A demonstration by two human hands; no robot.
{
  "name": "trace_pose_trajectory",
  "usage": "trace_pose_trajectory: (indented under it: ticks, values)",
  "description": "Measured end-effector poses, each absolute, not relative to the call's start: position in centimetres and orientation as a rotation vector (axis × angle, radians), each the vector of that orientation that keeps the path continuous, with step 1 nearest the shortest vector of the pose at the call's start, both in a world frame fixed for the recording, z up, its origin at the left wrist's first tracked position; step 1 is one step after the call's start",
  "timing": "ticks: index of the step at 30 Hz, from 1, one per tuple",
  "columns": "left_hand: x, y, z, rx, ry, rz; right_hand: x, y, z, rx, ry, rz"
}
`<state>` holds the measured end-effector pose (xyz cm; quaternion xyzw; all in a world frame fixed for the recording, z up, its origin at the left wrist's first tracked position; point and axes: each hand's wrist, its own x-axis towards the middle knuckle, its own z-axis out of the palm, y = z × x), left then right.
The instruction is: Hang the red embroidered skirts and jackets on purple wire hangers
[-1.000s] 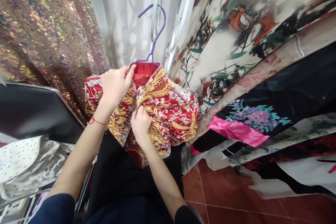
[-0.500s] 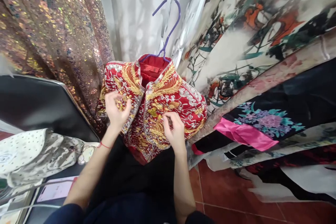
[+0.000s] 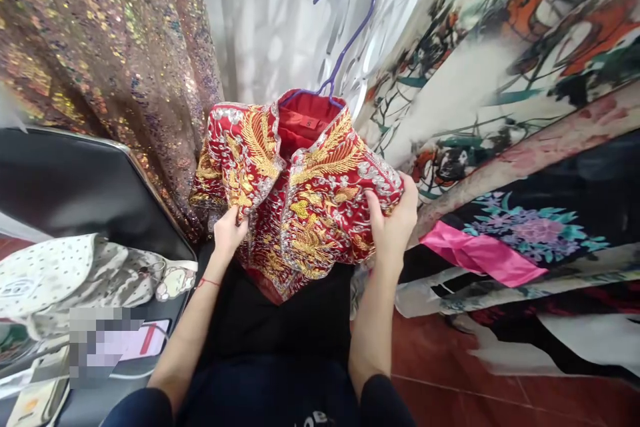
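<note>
A red embroidered jacket (image 3: pixel 320 213) with gold and silver stitching and a stand collar hangs on a purple hanger (image 3: pixel 345 47), whose hook shows above the collar. The jacket's front is partly unfastened near the neck. My left hand (image 3: pixel 230 235) pinches the lower edge of its left-side front panel. Around the sleeve at the right, my right hand (image 3: pixel 396 219) is closed, thumb on the embroidered front and fingers behind the cloth. A small size label (image 3: pixel 309 123) shows inside the neck.
A black chair (image 3: pixel 90 187) stands at left; a spotted white cap (image 3: pixel 50 277), a phone (image 3: pixel 145 340) and cables lie before it. Sequined fabric (image 3: pixel 110 47) hangs behind. Hanging garments, one with a pink band (image 3: pixel 483 253), crowd the right above red floor tiles (image 3: pixel 450 367).
My left hand has come down and gripped the front panel's edge. My right hand has moved right from the chest to the sleeve. The jacket sits slightly further right in view.
</note>
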<state>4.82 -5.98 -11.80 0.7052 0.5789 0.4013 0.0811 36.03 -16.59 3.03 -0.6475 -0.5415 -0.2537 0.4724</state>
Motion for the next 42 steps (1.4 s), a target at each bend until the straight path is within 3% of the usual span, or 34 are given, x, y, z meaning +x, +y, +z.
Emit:
trace_pose_trajectory:
  ticks: [8, 14, 19, 22, 26, 28, 31, 33, 35, 39, 40, 42]
  values:
    - [10.5, -15.6, -8.0, 2.39, 1.316, 1.33, 38.1, -16.0, 5.3, -1.514, -1.258, -0.637]
    - [14.9, -13.1, -7.6, 2.365, 1.676, 0.559, 40.5, -13.9, 7.0, -1.608, -1.297, -0.441]
    - [12.7, -9.9, -8.7, 2.31, 1.809, 0.392, 40.6, -12.2, 7.2, -1.593, -1.524, -0.49]
    - [11.5, -10.0, -8.6, 2.317, 1.808, 0.461, 40.2, -12.0, 8.4, -1.563, -1.578, -0.649]
    - [10.9, -11.0, -8.3, 2.289, 1.718, 0.906, 40.9, -12.3, 11.6, -1.576, -1.474, -0.781]
    - [11.4, -11.5, -8.5, 2.26, 1.664, 1.057, 41.6, -12.4, 12.9, -1.657, -1.539, -0.712]
    - [12.8, -11.6, -9.2, 2.218, 1.627, 0.949, 41.9, -12.1, 13.2, -1.827, -1.809, -0.389]
    - [13.6, -11.2, -9.7, 2.16, 1.614, 0.823, 41.4, -12.1, 12.1, -1.851, -1.806, -0.344]
    - [13.9, -10.5, -10.2, 2.093, 1.624, 0.777, 40.2, -12.8, 9.7, -1.783, -1.655, -0.524]
    - [12.8, -9.8, -11.9, 1.899, 1.56, 0.875, 36.5, -16.2, 0.6, -1.52, -1.455, -0.706]
    - [12.4, -10.0, -12.7, 1.727, 1.481, 0.974, 35.2, -17.2, -2.3, -1.453, -1.47, -0.568]
    - [11.8, -10.6, -14.6, 1.31, 1.32, 1.16, 32.1, -19.0, -7.9, -1.415, -1.444, 0.046]
